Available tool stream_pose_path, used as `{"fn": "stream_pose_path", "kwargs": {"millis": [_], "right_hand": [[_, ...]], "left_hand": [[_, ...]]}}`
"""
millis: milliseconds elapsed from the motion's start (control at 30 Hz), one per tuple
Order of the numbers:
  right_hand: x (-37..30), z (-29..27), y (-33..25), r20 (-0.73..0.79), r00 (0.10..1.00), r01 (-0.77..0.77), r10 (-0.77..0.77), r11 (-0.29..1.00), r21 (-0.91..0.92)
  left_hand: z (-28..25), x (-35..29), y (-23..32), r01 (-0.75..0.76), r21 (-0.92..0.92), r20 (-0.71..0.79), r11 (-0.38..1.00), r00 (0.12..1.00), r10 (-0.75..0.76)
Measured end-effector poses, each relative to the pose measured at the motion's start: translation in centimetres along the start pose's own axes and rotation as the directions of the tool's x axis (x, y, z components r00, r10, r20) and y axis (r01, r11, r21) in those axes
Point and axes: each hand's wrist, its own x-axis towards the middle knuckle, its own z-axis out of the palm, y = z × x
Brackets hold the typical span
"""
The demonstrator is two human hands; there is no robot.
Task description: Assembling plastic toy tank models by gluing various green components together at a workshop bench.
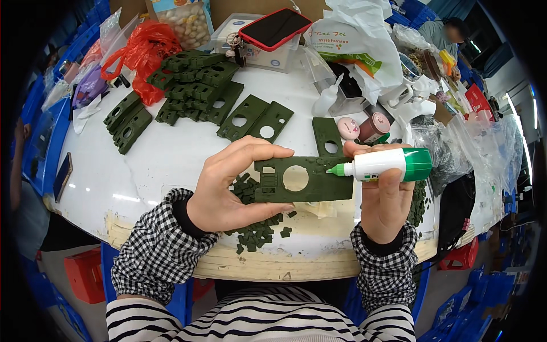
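My left hand (228, 185) grips the left end of a dark green plastic model hull plate (325, 185), thumb below and fingers above. The plate has a large round hole and a small slotted opening. In my right hand (390, 202) is a white glue bottle (379, 165) with a green base and green pointed nozzle, held sideways. Its tip is at the plate's face, right of the round hole; I cannot tell whether it touches. Under my hands lie several small green plastic pieces (256, 233). Just behind the held plate rests another green plate (327, 135).
Stacked green hull parts (199, 85) stand at the back left, near a red plastic bag (142, 51). A red-cased phone (275, 28) lies on a clear plastic box (256, 56). Small jars (375, 125) and clear bags (484, 151) crowd the right. Another person (441, 34) sits at the far right.
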Motion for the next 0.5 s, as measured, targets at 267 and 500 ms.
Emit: {"fn": "stream_pose_path", "kwargs": {"millis": [267, 500], "right_hand": [[-0.06, -0.09, 0.14, 0.01, 1.0, 0.006, -0.006, 0.999, -0.035], [0.0, -0.07, 0.01, 0.02, 1.0, -0.001, 0.002, 0.999, -0.048]], "left_hand": [[-0.11, -0.44, -0.08, 0.087, -0.043, 0.051, 0.995, 0.995, -0.085], [-0.13, -0.46, -0.09, 0.077, -0.038, 0.046, 0.996, 0.996, -0.075]]}}
